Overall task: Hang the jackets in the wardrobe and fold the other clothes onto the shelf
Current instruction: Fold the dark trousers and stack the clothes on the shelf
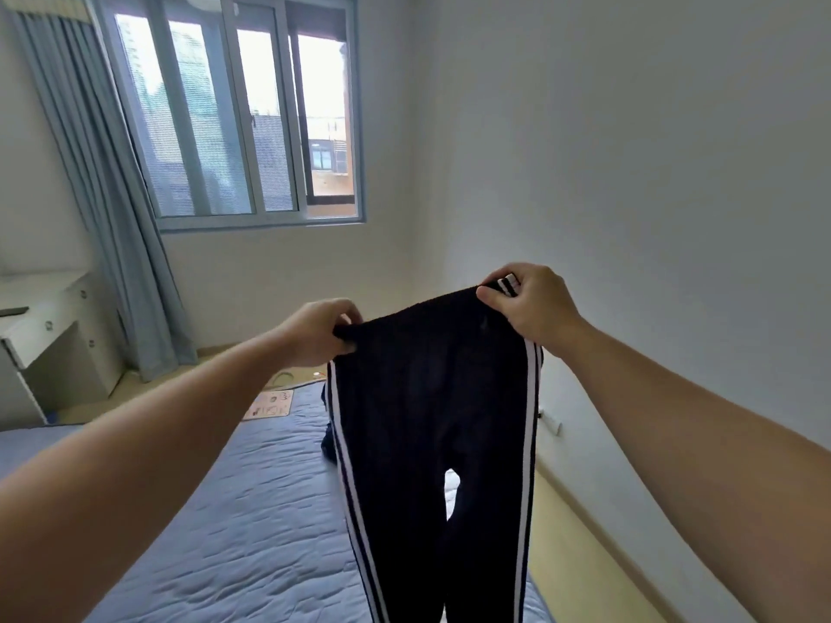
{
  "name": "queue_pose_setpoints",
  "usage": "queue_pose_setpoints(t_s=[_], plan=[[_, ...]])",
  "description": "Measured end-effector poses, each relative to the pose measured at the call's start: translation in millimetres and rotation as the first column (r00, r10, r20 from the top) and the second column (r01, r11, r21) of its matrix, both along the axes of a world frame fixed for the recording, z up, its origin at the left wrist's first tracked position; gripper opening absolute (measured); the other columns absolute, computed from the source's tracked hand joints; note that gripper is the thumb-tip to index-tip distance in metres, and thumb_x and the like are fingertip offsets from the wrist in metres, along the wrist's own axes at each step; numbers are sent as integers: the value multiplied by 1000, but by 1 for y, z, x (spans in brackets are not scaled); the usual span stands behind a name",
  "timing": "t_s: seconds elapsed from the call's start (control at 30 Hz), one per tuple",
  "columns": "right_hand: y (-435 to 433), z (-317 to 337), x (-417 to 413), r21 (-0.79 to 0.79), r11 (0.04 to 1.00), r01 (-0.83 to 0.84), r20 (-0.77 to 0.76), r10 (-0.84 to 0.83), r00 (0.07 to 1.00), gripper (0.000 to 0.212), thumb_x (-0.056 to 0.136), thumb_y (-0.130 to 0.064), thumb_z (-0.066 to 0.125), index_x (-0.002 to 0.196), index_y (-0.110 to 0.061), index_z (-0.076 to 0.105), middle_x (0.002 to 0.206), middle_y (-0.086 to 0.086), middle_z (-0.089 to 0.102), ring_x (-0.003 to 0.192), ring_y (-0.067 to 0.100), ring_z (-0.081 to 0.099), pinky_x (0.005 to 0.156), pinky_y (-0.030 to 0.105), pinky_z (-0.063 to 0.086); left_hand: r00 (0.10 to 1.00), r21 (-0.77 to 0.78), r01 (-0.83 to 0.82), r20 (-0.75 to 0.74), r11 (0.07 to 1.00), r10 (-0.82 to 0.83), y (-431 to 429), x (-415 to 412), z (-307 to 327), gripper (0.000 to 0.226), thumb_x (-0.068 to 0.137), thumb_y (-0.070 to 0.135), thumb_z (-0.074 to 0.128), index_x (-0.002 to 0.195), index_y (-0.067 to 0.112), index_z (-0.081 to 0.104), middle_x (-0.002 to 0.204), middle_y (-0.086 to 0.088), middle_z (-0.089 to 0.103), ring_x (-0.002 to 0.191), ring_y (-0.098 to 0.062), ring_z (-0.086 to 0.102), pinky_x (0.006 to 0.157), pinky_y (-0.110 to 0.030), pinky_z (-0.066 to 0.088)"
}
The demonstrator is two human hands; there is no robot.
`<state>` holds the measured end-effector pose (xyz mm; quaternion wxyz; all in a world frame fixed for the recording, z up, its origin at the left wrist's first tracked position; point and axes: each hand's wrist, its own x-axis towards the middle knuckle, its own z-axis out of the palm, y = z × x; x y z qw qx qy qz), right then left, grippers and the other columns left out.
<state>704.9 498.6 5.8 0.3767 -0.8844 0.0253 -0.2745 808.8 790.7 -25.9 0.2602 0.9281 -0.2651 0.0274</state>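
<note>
**Desk:** Where are the trousers sitting for you?

**Operator:** I'm seeing the black track trousers (431,420) hanging in the air at six o'clock from the middle of my view. They are being held up by the waistband above the blue quilted bed (252,510). White stripes are running down both outer seams, and the legs are dropping out past the bottom edge.

**Desk:** And the hands?

**Operator:** The left hand (321,337) is pinching the waistband's left corner at about eight o'clock, with its fingers curled over the cloth. The right hand (526,303) is clamping the other corner at three o'clock. It is sitting a little higher, so the waistband is slanting up to the right. Both hands are closed on fabric.

**Desk:** Anything else around?

**Operator:** A dark garment (327,442) is lying on the bed, peeking out at the trousers' nine o'clock side. I cannot tell what kind it is. The window (238,114) is showing at eleven o'clock, with a blue-grey curtain (103,218) hanging beside it at ten. A white desk (54,335) is standing at nine o'clock. A printed mat (270,404) is lying on the floor beyond the bed's far end.
</note>
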Motion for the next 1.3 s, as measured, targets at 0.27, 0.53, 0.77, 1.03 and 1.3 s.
queue_pose_setpoints(t_s=[0.27, 0.53, 0.77, 1.03, 1.3], plan=[[-45, 19, -18, 182, 983, -5, -132, 29, 991, 22, 92, -18, 74, 112, -10, 73, 112, 13, 71, 109, 29, 68, 102, 43, 53, 993, -450, 82, -36, 889, -110, -12, 8, 60, 23, 91, 4, 71, 112, 12, 71, 100, 2, 69, 70, 14, 64, 57, 0, 44], [-67, 35, -30, 85, 996, 6, -140, 6, 990, 19, 96, -20, 69, 114, -15, 72, 109, 4, 72, 107, 22, 68, 100, 37, 53, 992, -559, 23, -87, 829, -87, -37, 11, 51, 18, 87, 16, 78, 80, 30, 69, 70, 17, 73, 59, 8, 65, 49, -5, 45], [-77, 25, -33, 160, 986, -47, -216, 82, 973, 20, 101, -13, 60, 119, -14, 69, 114, 9, 72, 109, 26, 68, 102, 41, 52, 990, -589, 49, -79, 807, -117, -44, 16, 58, 18, 84, 19, 81, 84, 28, 66, 64, 29, 67, 58, 15, 61, 49, -4, 45], [-69, 34, -30, 71, 997, 1, -107, 7, 994, 19, 100, -23, 63, 115, -16, 71, 102, 3, 74, 98, 20, 70, 90, 34, 55, 995, -726, -12, -74, 688, -61, -50, 18, 54, 9, 89, 17, 76, 83, 19, 70, 64, 14, 71, 58, 2, 66, 50, -10, 47], [-63, 12, -22, -8, 985, 172, -254, -169, 952, 18, 95, -29, 65, 98, -11, 64, 90, 4, 65, 84, 25, 63, 73, 36, 52, 987, -553, -128, -154, 823, 50, -73, 19, 25, 9, 90, 20, 72, 95, 22, 65, 91, -3, 61, 67, -13, 55, 44, -16, 42]])
